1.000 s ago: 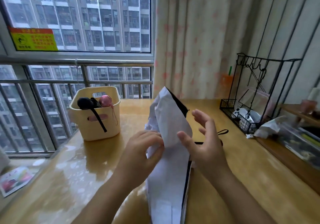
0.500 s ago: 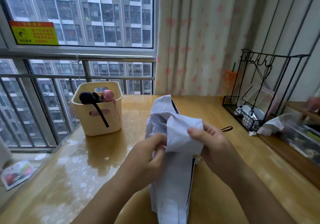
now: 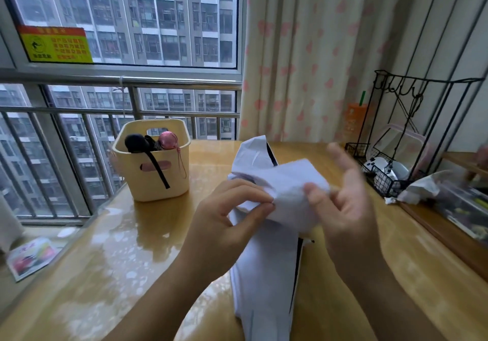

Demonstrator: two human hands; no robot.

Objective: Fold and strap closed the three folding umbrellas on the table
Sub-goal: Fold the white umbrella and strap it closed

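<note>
While our left hand (image 3: 232, 216) pinches a fold of the white umbrella (image 3: 266, 274) between thumb and forefinger, our right hand (image 3: 346, 208) is spread open and blurred, its thumb just beside the same fold; we cannot tell if it touches. The white umbrella lies along the wooden table (image 3: 118, 261) between our forearms, its far end raised.

An umbrella (image 3: 266, 274) rests on the tabletop (image 3: 126, 256). Left of the umbrella and further back stands a basket (image 3: 155, 182) with two other umbrellas (image 3: 136, 142) in it. Right of the umbrella stands a wire rack (image 3: 384, 182); behind the umbrella hangs a curtain (image 3: 303, 50).
</note>
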